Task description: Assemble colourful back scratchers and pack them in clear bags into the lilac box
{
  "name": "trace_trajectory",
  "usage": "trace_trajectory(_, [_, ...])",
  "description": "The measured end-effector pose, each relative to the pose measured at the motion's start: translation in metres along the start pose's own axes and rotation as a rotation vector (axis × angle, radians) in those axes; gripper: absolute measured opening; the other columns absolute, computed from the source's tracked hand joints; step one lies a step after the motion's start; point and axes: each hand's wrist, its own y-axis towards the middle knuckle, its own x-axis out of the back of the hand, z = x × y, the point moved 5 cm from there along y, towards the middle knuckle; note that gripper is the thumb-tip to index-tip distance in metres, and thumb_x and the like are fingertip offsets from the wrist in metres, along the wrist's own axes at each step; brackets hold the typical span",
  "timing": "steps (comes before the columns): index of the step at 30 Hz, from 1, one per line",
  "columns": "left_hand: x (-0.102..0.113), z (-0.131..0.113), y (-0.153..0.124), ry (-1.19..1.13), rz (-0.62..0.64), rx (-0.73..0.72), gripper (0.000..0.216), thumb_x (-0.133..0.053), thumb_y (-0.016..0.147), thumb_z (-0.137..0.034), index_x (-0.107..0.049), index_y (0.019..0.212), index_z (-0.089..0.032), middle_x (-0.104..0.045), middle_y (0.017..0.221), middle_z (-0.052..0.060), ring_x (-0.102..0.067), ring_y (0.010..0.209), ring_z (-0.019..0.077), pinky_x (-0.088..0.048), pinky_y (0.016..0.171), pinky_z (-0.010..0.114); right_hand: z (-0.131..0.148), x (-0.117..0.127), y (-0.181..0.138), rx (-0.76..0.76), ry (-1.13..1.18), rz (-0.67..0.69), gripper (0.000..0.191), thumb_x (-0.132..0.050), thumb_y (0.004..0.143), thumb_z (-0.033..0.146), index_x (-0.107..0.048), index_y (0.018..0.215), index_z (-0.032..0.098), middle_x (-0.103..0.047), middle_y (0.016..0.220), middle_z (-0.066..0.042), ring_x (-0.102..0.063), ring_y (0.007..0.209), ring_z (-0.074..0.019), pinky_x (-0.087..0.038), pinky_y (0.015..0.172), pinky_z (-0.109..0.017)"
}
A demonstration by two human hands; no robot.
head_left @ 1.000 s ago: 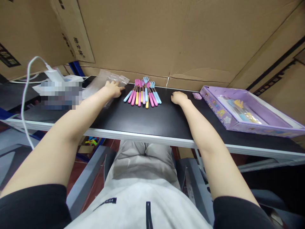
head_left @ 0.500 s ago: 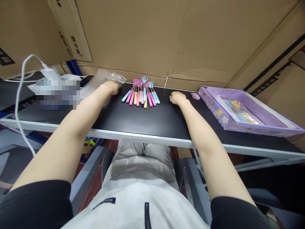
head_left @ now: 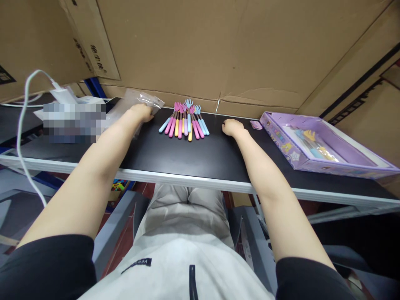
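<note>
Both hands down at the far side of the tabletop.
left hand curls onto clear bags at far edge, left of centre, grip unclear; right hand a loose empty fist nr far edge. Btwn them, pastel picks fanned out; purple box twd right edge.

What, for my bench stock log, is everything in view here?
table: one, black with a white edge, across the view
hand-shaped sticks: about a dozen, pink, blue, yellow and purple, far middle of the table
clear plastic bags: a small pile, see-through, far left
box tray: one, purple, right side of the table
small pink piece: one, beside the tray
charger: one, white with a cable, left
cardboard boxes: several, brown, behind the table
left hand: on the bags
right hand: curled on the table, right of the sticks
</note>
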Motion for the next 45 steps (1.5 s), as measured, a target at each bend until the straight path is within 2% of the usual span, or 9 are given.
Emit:
trace_trajectory(7, [0.010, -0.012, -0.016, -0.006, 0.014, 0.026, 0.062, -0.050, 0.099, -0.016, -0.056, 0.160, -0.021, -0.058, 0.161, 0.016, -0.060, 0.144, 0.0330, -0.050, 0.117, 0.041, -0.001, -0.001, 0.001, 0.009, -0.001, -0.003, 0.052, -0.039, 0.109, 0.024, -0.064, 0.149, 0.003, -0.062, 0.152, -0.025, -0.061, 0.143, -0.0356, -0.051, 0.116, -0.042])
trace_trajectory(12, [0.015, -0.018, -0.024, -0.002, 0.019, 0.065, 0.053, -0.043, 0.105, -0.027, -0.063, 0.151, -0.009, -0.059, 0.158, 0.022, -0.060, 0.144, 0.0369, -0.051, 0.117, 0.044, -0.001, -0.001, 0.001, 0.008, -0.002, -0.003, 0.051, -0.039, 0.110, 0.025, -0.064, 0.149, 0.004, -0.062, 0.152, -0.024, -0.060, 0.144, -0.0348, -0.050, 0.116, -0.041])
trace_trajectory(16, [0.018, -0.019, -0.024, 0.025, 0.024, 0.041, 0.051, -0.045, 0.103, -0.022, -0.064, 0.147, -0.003, -0.062, 0.154, 0.025, -0.060, 0.143, 0.0362, -0.051, 0.117, 0.043, 0.000, 0.000, 0.000, 0.001, -0.005, 0.005, 0.051, -0.039, 0.109, 0.025, -0.065, 0.149, 0.005, -0.062, 0.153, -0.023, -0.061, 0.143, -0.0342, -0.051, 0.116, -0.040])
trace_trajectory(23, [0.014, -0.015, -0.014, -0.006, 0.012, 0.045, 0.051, -0.048, 0.102, -0.024, -0.065, 0.146, -0.006, -0.065, 0.150, 0.024, -0.062, 0.141, 0.0357, -0.050, 0.115, 0.040, -0.001, -0.002, 0.001, 0.009, -0.004, 0.006, 0.053, -0.038, 0.109, 0.025, -0.064, 0.149, 0.004, -0.061, 0.153, -0.024, -0.060, 0.143, -0.0354, -0.050, 0.115, -0.042])
trace_trajectory(32, [0.023, -0.028, -0.033, -0.042, 0.010, 0.067, 0.051, -0.038, 0.104, -0.012, -0.060, 0.149, -0.001, -0.057, 0.158, 0.028, -0.058, 0.146, 0.0370, -0.048, 0.118, 0.045, -0.001, -0.002, 0.001, 0.008, -0.002, 0.016, 0.053, -0.037, 0.108, 0.025, -0.063, 0.150, 0.005, -0.061, 0.154, -0.024, -0.060, 0.143, -0.0341, -0.050, 0.115, -0.040])
trace_trajectory(37, [0.024, -0.025, -0.029, -0.057, 0.007, 0.097, 0.053, -0.049, 0.101, -0.016, -0.059, 0.149, 0.002, -0.057, 0.156, 0.030, -0.059, 0.144, 0.0396, -0.050, 0.118, 0.047, -0.001, -0.001, 0.001, 0.007, -0.003, 0.010, 0.053, -0.038, 0.108, 0.024, -0.064, 0.149, 0.005, -0.062, 0.153, -0.023, -0.061, 0.143, -0.0338, -0.051, 0.115, -0.040])
trace_trajectory(40, [0.026, -0.018, -0.025, -0.074, 0.002, 0.114, 0.057, -0.054, 0.099, -0.020, -0.058, 0.153, -0.003, -0.058, 0.157, 0.027, -0.060, 0.143, 0.0390, -0.052, 0.117, 0.047, -0.001, -0.001, 0.000, 0.006, -0.006, 0.012, 0.053, -0.038, 0.108, 0.024, -0.064, 0.150, 0.005, -0.061, 0.154, -0.023, -0.061, 0.143, -0.0334, -0.051, 0.115, -0.040])
trace_trajectory(43, [0.027, -0.008, -0.018, -0.084, 0.009, 0.096, 0.061, -0.060, 0.097, -0.021, -0.058, 0.158, -0.018, -0.059, 0.160, 0.018, -0.061, 0.141, 0.0361, -0.052, 0.116, 0.047, -0.001, -0.001, 0.001, 0.002, -0.011, 0.011, 0.053, -0.038, 0.108, 0.025, -0.064, 0.150, 0.005, -0.061, 0.154, -0.023, -0.060, 0.143, -0.0337, -0.051, 0.115, -0.040])
trace_trajectory(45, [0.031, -0.007, -0.012, -0.121, -0.038, -0.004, 0.059, -0.066, 0.094, -0.020, -0.064, 0.153, -0.019, -0.065, 0.153, 0.018, -0.065, 0.135, 0.0382, -0.054, 0.112, 0.052, -0.001, -0.001, 0.001, 0.002, -0.009, 0.007, 0.053, -0.038, 0.108, 0.025, -0.064, 0.150, 0.004, -0.061, 0.154, -0.024, -0.060, 0.143, -0.0344, -0.051, 0.115, -0.041])
